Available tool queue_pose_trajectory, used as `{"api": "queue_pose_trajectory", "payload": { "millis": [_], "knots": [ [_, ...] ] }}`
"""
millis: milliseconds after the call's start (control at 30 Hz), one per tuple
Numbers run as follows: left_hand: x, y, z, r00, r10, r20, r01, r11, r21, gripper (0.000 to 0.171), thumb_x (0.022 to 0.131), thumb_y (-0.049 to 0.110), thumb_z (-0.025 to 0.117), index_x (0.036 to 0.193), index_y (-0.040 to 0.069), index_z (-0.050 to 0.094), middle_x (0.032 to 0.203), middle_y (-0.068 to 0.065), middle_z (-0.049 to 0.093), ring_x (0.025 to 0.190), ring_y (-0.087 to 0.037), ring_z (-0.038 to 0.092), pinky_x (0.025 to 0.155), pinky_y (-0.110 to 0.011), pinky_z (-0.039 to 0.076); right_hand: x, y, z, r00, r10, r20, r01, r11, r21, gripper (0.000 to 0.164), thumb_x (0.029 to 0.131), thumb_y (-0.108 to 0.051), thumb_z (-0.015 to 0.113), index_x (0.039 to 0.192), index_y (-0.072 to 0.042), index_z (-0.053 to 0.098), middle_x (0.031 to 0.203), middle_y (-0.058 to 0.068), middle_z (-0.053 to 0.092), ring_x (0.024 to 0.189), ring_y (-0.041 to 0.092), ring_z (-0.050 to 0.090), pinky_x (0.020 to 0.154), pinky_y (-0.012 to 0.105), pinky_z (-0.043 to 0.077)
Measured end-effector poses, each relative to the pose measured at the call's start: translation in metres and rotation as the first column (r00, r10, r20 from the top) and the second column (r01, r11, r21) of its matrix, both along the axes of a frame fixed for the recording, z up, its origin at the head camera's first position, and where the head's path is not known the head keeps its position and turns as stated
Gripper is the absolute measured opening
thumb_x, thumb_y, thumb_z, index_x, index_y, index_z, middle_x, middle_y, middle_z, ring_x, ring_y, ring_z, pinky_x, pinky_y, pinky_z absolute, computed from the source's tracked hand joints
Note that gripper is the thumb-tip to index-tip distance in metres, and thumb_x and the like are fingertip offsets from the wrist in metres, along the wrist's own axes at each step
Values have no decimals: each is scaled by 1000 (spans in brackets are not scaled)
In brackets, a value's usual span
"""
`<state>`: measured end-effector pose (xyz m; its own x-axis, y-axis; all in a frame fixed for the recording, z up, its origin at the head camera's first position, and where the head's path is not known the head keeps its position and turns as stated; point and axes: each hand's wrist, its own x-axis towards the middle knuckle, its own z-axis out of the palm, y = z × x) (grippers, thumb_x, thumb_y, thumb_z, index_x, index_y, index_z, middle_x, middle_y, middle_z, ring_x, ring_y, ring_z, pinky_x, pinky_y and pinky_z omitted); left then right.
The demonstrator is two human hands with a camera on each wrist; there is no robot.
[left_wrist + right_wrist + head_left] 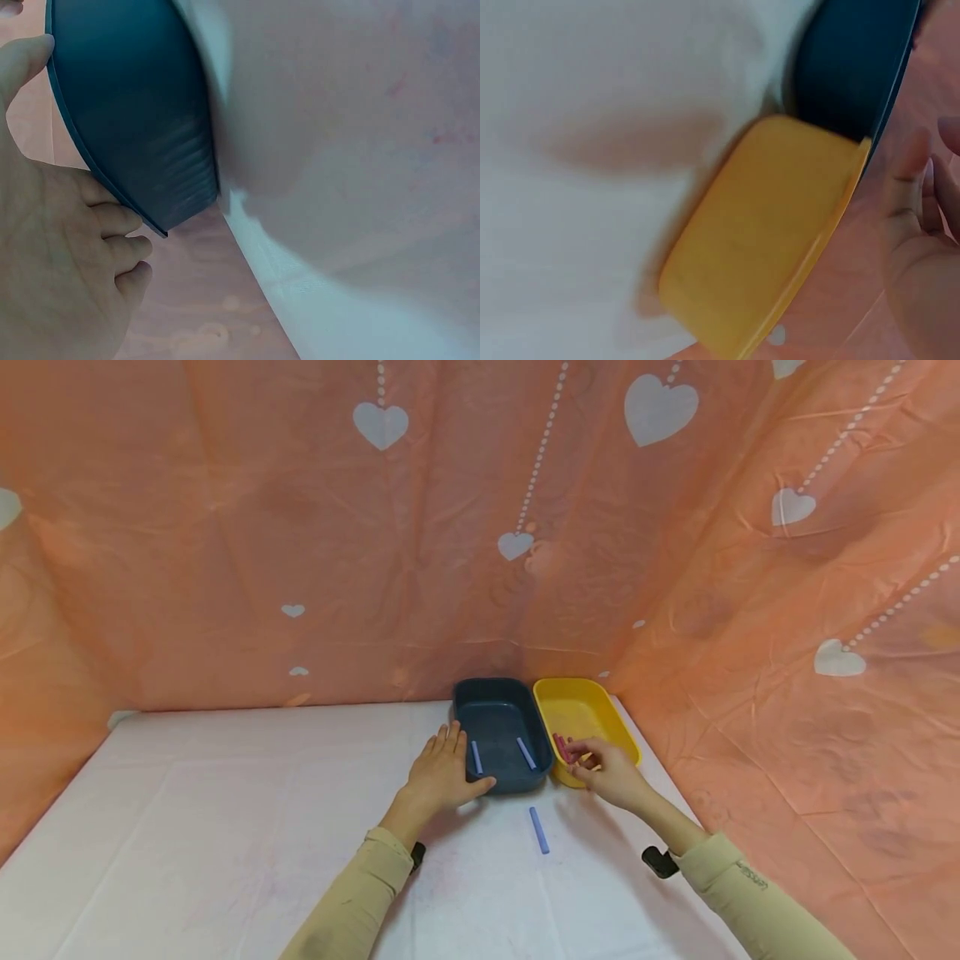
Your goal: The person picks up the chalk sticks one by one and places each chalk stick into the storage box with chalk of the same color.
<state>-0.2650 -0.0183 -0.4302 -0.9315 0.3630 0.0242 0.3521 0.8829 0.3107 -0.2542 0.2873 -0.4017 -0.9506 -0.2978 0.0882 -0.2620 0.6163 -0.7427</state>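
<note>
My left hand (441,770) lies along the left side and near corner of a dark blue bin (501,681). Its thumb touches the rim, seen also in the left wrist view. Inside the bin are two blue chalk sticks, one chalk stick (477,757) on the left, another chalk stick (527,753) on the right. My right hand (611,772) hovers over the near end of a yellow bin (573,683), thumb and forefinger apart. By its fingertips lie a few red chalk sticks (561,747), partly hidden; no chalk shows in its fingers in the right wrist view.
One blue chalk stick (539,830) lies on the white-covered table (262,827) in front of the bins. The bins stand side by side near the far right corner, close to an orange curtain (375,568) with white hearts.
</note>
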Motion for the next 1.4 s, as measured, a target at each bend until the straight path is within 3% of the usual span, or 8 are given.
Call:
{"api": "queue_pose_trajectory", "payload": {
  "millis": [233,467,667,1100,1400],
  "knots": [
    [-1,0,0,1000,0,3,0,1000,2,104,94,65,61,159,-9,29,170,-24,18,158,-39,16,128,-50,18,12,-7,-12,999,43,-4,-43,999,-30,31,95,-4,70,124,5,68,101,10,66,79,21,60,62,21,55],
    [-2,0,0,1000,-3,2,3,1000,-12,105,94,67,59,160,-8,27,171,-23,16,159,-39,15,128,-49,17,21,-16,-27,993,114,-41,-112,992,51,29,94,-7,72,121,4,69,103,9,67,82,15,59,68,20,54],
    [-3,-1,0,1000,-3,-5,3,1000,-16,104,94,67,59,160,-8,27,171,-24,17,159,-39,15,128,-49,18,23,-25,-37,986,169,-4,-169,986,6,29,92,-1,71,120,6,69,101,14,67,74,12,62,63,21,56],
    [-3,1,-1,1000,-12,-12,11,1000,-19,104,94,66,59,160,-9,28,170,-25,17,158,-40,16,128,-49,18,22,-36,-52,990,137,33,-140,980,141,28,90,-7,77,116,-1,71,99,3,62,76,12,55,66,21,51],
    [-3,1,-1,1000,-7,-16,6,1000,-12,105,94,67,59,160,-8,27,171,-24,16,159,-39,15,128,-49,18,21,-40,-54,989,140,53,-146,978,148,32,87,-9,83,115,0,72,96,5,60,70,12,53,60,21,49]
  ]
}}
